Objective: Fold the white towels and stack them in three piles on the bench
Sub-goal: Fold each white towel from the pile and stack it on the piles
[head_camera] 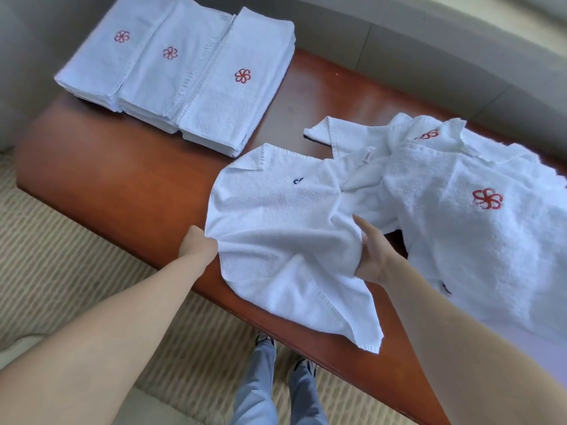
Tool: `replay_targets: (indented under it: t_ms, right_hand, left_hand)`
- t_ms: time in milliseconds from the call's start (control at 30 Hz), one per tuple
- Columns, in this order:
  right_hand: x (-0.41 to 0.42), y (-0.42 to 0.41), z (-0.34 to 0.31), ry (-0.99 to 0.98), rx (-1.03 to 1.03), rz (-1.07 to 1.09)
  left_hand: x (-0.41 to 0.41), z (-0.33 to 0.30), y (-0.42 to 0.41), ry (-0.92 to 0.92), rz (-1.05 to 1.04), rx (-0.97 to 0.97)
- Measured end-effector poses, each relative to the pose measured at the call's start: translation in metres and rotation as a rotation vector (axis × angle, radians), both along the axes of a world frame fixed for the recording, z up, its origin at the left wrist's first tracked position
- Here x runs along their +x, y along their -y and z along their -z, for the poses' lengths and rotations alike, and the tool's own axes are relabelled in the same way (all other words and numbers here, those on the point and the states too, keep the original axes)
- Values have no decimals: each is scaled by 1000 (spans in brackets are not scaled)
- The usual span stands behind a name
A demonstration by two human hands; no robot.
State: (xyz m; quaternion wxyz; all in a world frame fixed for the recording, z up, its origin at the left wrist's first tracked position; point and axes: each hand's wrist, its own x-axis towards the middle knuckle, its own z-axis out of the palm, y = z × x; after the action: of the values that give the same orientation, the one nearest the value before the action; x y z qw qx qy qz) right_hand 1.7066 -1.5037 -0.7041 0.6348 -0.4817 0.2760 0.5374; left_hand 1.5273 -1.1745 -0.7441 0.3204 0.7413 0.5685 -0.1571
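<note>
A rumpled white towel (pixel 276 228) with a dark logo lies near the front edge of the reddish-brown bench (pixel 129 179); one corner hangs over that edge. My left hand (pixel 198 245) grips its left edge with curled fingers. My right hand (pixel 372 256) holds a bunched fold of its right side, thumb on top. Three piles of folded white towels with red flower logos stand side by side at the far left: left pile (pixel 101 53), middle pile (pixel 162 69), right pile (pixel 233 87).
A loose heap of unfolded white towels (pixel 466 204) with red logos covers the right part of the bench, touching the held towel. Grey wall runs behind the bench. Striped beige carpet (pixel 61 246) lies below, with my legs and shoes at the bottom.
</note>
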Motion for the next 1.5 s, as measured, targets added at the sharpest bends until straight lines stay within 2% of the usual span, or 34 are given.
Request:
replay_targets:
  t_ms: [67, 167, 300, 500, 600, 700, 867, 1067, 1167, 1300, 1500]
  right_hand:
    - [8, 4, -3, -6, 39, -10]
    - [12, -1, -13, 29, -14, 9]
    - [14, -5, -38, 182, -94, 44]
    - [28, 22, -102, 330, -292, 109]
    - [35, 32, -143, 374, -372, 28]
    - [44, 38, -184, 508, -410, -30]
    - [56, 51, -254, 723, -320, 60]
    - [68, 69, -316, 889, -220, 212]
    - [73, 72, -334, 948, -182, 270]
    - [74, 80, -348, 1040, -235, 176]
    - [74, 85, -359, 1113, -298, 203]
  left_hand:
    - [0, -4, -3, -2, 9, 5]
    - [-1, -12, -7, 16, -3, -2]
    - [-3, -38, -5, 80, -20, -27]
    - [13, -111, -10, 402, -206, -289]
    - [23, -164, -9, 576, -342, -377]
    - [32, -215, -10, 706, -372, -418]
    - [44, -288, -11, 852, -361, -357]
    - [52, -358, -6, 901, -280, -223]
    - [56, -378, -8, 950, -273, -184]
    - [55, -394, -4, 949, -246, -131]
    - [52, -398, 4, 971, -158, -115]
